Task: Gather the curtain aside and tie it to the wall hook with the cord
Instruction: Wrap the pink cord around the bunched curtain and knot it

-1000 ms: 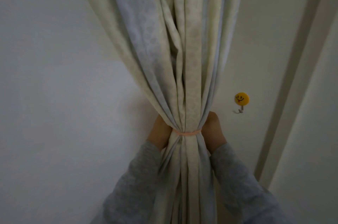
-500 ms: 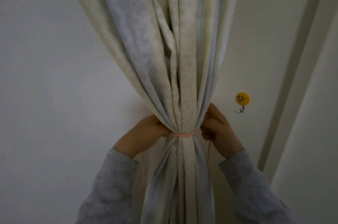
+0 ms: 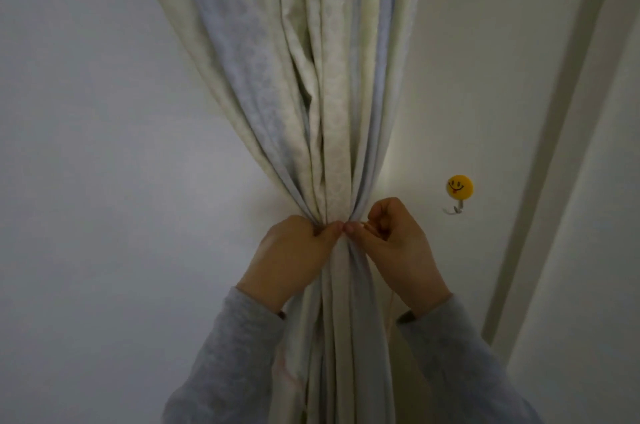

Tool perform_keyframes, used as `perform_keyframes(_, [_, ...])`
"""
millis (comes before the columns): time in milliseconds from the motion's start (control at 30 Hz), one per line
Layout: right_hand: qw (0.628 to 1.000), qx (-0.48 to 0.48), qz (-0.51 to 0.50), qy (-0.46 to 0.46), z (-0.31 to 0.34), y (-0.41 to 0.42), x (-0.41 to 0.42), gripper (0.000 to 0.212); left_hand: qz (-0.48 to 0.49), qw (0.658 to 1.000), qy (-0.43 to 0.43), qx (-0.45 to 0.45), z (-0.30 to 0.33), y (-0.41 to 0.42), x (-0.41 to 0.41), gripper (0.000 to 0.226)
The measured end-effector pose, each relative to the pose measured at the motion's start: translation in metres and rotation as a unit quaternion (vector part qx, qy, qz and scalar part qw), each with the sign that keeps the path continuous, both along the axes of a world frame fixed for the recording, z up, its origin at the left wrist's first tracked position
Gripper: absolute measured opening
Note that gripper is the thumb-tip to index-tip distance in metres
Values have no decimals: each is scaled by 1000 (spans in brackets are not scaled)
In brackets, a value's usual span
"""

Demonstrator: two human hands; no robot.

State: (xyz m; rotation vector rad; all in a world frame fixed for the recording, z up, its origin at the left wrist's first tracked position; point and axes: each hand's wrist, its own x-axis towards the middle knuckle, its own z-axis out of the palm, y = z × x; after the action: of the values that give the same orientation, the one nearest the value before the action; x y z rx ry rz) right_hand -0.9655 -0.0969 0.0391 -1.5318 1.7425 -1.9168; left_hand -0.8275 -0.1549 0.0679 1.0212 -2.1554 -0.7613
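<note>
A pale patterned curtain [image 3: 311, 84] hangs gathered into a narrow bunch in the middle of the head view. My left hand [image 3: 291, 257] and my right hand [image 3: 398, 247] meet in front of the bunch at its pinched waist, fingertips touching. Both pinch the thin pink cord [image 3: 367, 225], of which only a short bit shows by my right fingers; a faint strand hangs down near my right wrist. The band around the curtain is hidden behind my fingers. The wall hook [image 3: 459, 193], a yellow smiley disc with a metal hook below, is on the wall to the right, apart from my hands.
A plain white wall [image 3: 104, 181] lies behind and to the left. A door or window frame [image 3: 554, 132] runs diagonally down the right side, just past the hook. My grey sleeves come up from the bottom edge.
My hands came from behind and beside the curtain round to its front. Their fingertips now meet over the cord band, which showed before and is now covered.
</note>
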Motion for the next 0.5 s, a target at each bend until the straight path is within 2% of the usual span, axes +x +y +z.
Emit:
perform_keyframes(67, [999, -13, -37, 20, 2, 3, 7, 22, -36, 986, 98, 129, -1, 7, -3, 44])
perform_keyframes(167, [997, -42, -52, 27, 2, 9, 17, 18, -114, 915, 212, 324, -3, 13, -6, 34])
perform_keyframes(367, [997, -21, -41, 67, 2, 20, 33, 18, -182, 787, 354, 471, -6, 14, -14, 35])
perform_keyframes(500, [987, 26, -50, 148, 1, 21, 34, 14, -177, 725, 415, 520, -3, 15, -21, 37])
